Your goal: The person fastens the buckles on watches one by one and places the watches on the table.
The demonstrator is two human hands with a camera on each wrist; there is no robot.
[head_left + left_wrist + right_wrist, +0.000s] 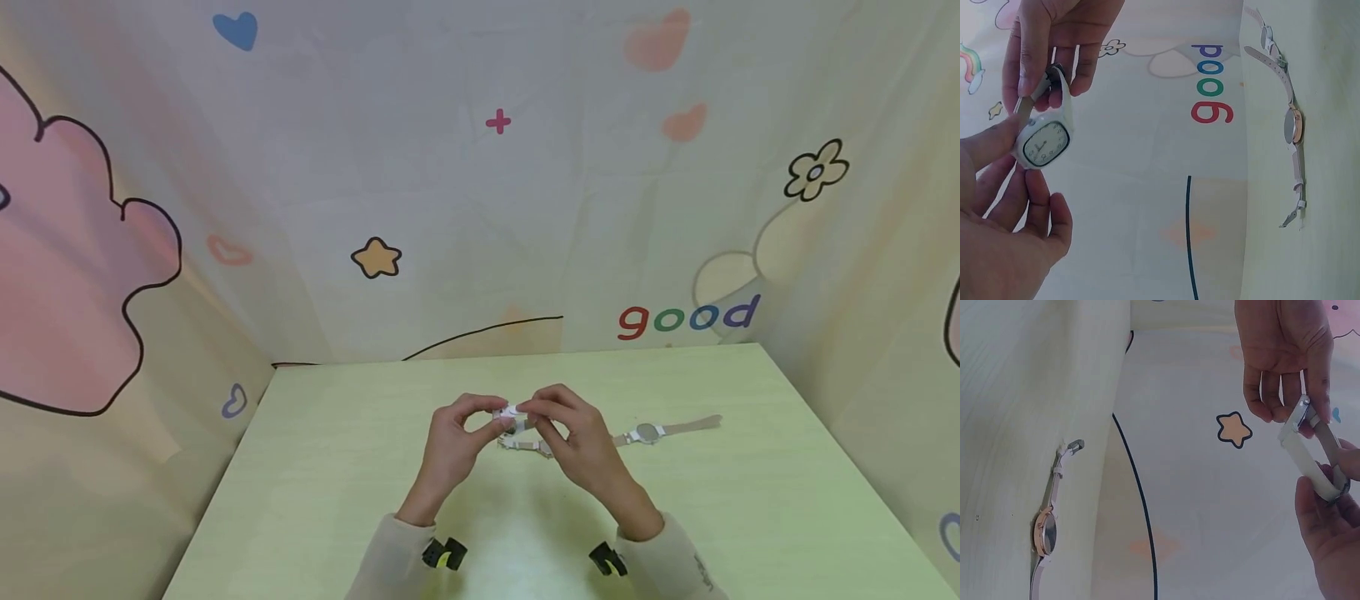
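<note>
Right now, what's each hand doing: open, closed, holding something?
Left hand: pinches the white watch at its case.
Right hand: pinches the same watch's strap near the buckle.

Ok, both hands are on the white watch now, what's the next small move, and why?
Probably feed the strap end through the buckle. The left hand pinches the white watch by its case, dial facing the left wrist camera, while the right hand grips the strap at the buckle, held above the table. The strap forms a loop, seemingly not fastened.
</note>
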